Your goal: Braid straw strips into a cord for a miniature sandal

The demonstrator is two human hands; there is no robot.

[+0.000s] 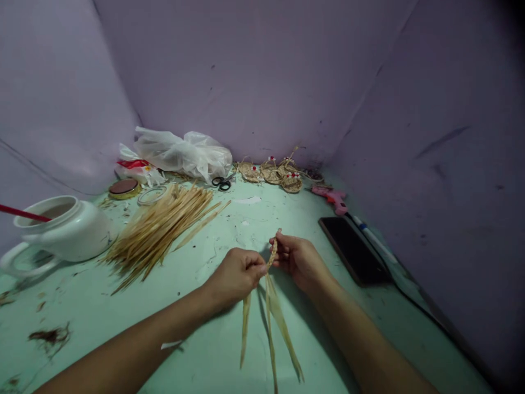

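Observation:
Both hands meet over the pale green table (229, 350), pinching one braid of dried straw (272, 253). My left hand (237, 276) is closed on the braid where its plaited part ends. My right hand (298, 258) is closed on the plaited upper part, whose tip sticks up above the fingers. Three loose straw strips (270, 328) hang from the braid toward me and lie on the table.
A pile of straw strips (162, 230) lies to the left, beside a white ceramic pot (61, 230). Plastic bags (180, 153), scissors (222, 183), small woven straw pieces (273, 172), a pink glue gun (333, 198) and a dark phone (353, 249) lie near the purple walls.

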